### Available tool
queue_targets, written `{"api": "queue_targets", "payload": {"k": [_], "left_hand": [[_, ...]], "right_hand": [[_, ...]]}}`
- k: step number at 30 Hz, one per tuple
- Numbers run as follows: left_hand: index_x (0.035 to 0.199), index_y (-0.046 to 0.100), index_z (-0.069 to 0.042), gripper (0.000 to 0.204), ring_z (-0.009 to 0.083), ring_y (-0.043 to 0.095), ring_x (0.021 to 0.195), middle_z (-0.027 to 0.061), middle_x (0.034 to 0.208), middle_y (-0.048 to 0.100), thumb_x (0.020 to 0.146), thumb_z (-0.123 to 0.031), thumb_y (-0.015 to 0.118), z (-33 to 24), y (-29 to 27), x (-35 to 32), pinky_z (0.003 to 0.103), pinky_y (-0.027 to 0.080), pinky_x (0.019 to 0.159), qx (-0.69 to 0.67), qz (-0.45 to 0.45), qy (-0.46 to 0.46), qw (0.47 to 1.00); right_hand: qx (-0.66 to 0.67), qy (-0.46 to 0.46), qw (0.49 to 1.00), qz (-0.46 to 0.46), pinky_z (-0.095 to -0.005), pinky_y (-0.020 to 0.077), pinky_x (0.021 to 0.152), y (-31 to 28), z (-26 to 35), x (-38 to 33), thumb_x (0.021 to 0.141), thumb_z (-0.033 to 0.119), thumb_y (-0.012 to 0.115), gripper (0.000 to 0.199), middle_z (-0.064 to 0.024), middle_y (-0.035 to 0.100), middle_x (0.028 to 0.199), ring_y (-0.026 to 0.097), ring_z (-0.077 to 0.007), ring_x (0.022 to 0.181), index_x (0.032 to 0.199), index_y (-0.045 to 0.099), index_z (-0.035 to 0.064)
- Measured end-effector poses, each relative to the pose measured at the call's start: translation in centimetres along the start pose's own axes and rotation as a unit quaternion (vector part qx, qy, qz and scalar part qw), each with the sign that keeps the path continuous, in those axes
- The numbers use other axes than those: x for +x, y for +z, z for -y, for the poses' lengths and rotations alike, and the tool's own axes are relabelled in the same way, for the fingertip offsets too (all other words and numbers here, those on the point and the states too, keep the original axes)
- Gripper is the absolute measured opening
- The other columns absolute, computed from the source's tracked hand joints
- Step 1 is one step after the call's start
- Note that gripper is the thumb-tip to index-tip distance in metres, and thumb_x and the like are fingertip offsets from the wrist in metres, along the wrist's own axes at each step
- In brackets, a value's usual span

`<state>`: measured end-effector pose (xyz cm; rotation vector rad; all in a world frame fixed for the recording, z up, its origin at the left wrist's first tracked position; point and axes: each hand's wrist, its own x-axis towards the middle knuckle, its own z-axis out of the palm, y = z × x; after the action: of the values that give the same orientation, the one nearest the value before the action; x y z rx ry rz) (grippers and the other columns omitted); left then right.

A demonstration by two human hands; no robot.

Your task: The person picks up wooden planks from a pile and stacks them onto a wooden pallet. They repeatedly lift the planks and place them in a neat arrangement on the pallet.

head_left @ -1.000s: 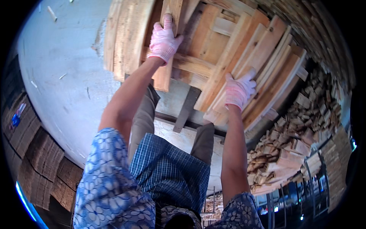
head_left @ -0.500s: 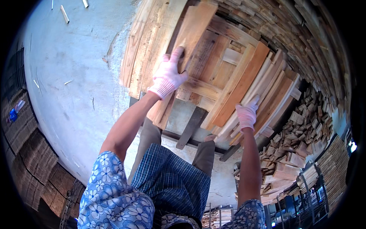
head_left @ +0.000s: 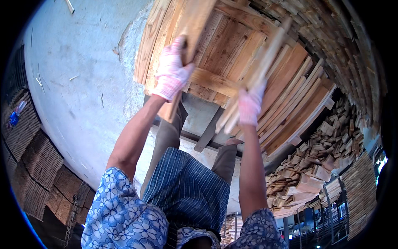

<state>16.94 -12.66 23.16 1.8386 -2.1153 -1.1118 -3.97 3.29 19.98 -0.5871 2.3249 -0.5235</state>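
Narrow pale-wood strips have swung left, pinched in my pink-gloved right hand; pink-gloved left hand clasps a flat tan wooden plank, so both're busy.

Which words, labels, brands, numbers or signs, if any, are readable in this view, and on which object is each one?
None can be read.
No lettering shows on the board at the left hand.
The wood strip at the right hand is too blurred to tell.
The blue object at far left is too small.
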Motion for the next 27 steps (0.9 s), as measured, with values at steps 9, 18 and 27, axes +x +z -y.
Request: {"api": "queue_targets", "payload": {"k": [9,18,27], "left_hand": [[0.153,0.035,-0.024,0.082,0.0495,0.052,0.122,0.0274,0.137,0.046,0.082,-0.023,0.076,-3.5,10.9,3.6,0.057,0.050,0.098,0.083,0.060,-0.133,0.986],[0.148,0.046,-0.001,0.061,0.0421,0.054,0.128,0.0259,0.137,0.057,0.101,-0.036,0.062,12.5,-5.4,6.5,0.045,0.041,0.112,0.067,-0.139,0.037,0.987],[0.162,0.026,-0.008,0.060,0.0458,0.043,0.143,0.0306,0.159,0.036,0.109,-0.034,0.038,26.7,-5.2,8.5,0.044,0.036,0.119,0.266,0.121,0.154,0.944]], "right_hand": [[-0.302,-0.029,0.951,0.055,-0.0537,0.0486,0.095,6.1,1.3,-0.5,0.088,0.053,0.072,0.098,-0.0277,0.049,0.130,0.058,-0.0452,0.114,0.162,0.019,0.0172],[-0.044,-0.084,0.996,0.004,-0.0551,0.0448,0.104,5.8,-0.5,3.2,0.098,0.046,0.062,0.086,-0.0344,0.043,0.138,0.051,-0.0531,0.123,0.163,0.014,0.0163],[-0.037,-0.052,0.998,0.022,-0.0532,0.0465,0.105,13.7,7.6,2.3,0.096,0.033,0.057,0.085,-0.0390,0.043,0.139,0.053,-0.0540,0.119,0.165,0.011,0.0150]]}}
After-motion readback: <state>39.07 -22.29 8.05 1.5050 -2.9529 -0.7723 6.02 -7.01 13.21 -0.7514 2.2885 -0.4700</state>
